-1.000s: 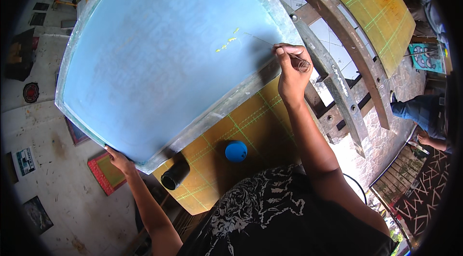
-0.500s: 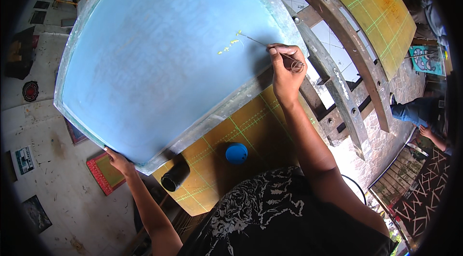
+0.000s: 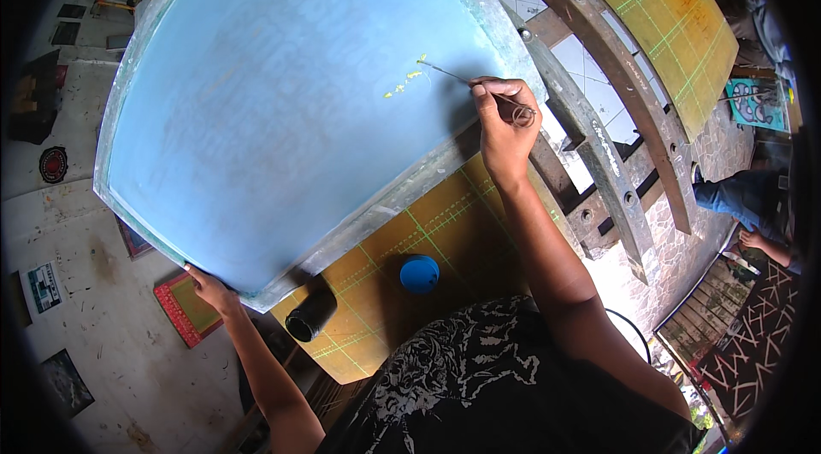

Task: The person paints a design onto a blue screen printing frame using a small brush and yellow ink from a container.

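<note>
A large screen-printing frame [image 3: 329, 236] with pale blue mesh [image 3: 282, 112] lies tilted in front of me. My right hand [image 3: 506, 125] pinches a thin, brush-like stick [image 3: 446, 73] whose far end meets the mesh beside a short row of yellow marks [image 3: 400, 86]. Whether that end has bristles is too small to tell. Down at the lower left corner, my left hand [image 3: 208, 287] grips the frame's edge, with some fingers hidden beneath it. Below the frame, a blue cup [image 3: 419, 274] and a black cylindrical container [image 3: 311, 315] rest on a yellowish board [image 3: 368, 330] with green grid lines.
Curved metal rails [image 3: 590, 142] with bolts run along the right. Beyond them is another gridded board [image 3: 671, 26]. A person in blue jeans [image 3: 740, 197] is at the far right. A red-bordered panel [image 3: 190, 309] stands near my left hand.
The stick's tip has moved slightly down and left along the yellow marks, my right hand shifting with it. The frame has slid very slightly left. My left hand keeps its hold.
</note>
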A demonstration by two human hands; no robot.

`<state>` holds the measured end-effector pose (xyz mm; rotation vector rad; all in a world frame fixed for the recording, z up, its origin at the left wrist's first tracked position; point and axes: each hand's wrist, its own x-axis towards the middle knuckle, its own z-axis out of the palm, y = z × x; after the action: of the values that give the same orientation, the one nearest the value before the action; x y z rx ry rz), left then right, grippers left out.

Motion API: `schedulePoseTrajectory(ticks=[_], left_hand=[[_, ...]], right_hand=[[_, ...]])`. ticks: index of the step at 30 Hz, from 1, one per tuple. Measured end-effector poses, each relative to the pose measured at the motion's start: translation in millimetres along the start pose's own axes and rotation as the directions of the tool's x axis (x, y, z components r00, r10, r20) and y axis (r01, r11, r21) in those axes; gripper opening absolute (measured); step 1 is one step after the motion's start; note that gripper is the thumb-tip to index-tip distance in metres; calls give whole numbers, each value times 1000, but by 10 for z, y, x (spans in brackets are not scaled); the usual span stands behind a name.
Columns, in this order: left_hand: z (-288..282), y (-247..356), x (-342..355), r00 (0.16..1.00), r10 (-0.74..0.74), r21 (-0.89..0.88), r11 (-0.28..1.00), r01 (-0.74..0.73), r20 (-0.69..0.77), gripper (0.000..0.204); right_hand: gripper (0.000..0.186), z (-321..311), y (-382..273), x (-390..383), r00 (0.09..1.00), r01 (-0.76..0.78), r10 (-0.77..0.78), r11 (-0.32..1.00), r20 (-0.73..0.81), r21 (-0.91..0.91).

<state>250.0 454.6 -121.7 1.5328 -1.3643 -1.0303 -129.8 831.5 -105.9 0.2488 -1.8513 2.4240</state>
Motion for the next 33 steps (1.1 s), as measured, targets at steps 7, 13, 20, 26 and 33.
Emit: schedulePoseTrajectory(ticks=[7, 13, 20, 26, 33], left_hand=[[23, 14, -33, 999, 30, -23, 999, -29, 13, 66], [1, -5, 5, 1000, -7, -12, 1000, 7, 13, 63], [-4, -17, 17, 1000, -7, -12, 1000, 7, 17, 62], [24, -11, -3, 1000, -5, -24, 1000, 5, 5, 63], [1, -35, 35, 1000, 13, -10, 1000, -13, 0, 65]], right_hand=[[5, -3, -6, 8, 1000, -10, 10, 1000, -2, 0], [5, -23, 7, 7, 1000, -21, 21, 1000, 0, 8], [5, -11, -10, 12, 1000, -13, 13, 1000, -1, 9], [8, -43, -43, -59, 999, 6, -2, 995, -42, 96], [10, -49, -35, -176, 996, 91, -91, 996, -1, -20]])
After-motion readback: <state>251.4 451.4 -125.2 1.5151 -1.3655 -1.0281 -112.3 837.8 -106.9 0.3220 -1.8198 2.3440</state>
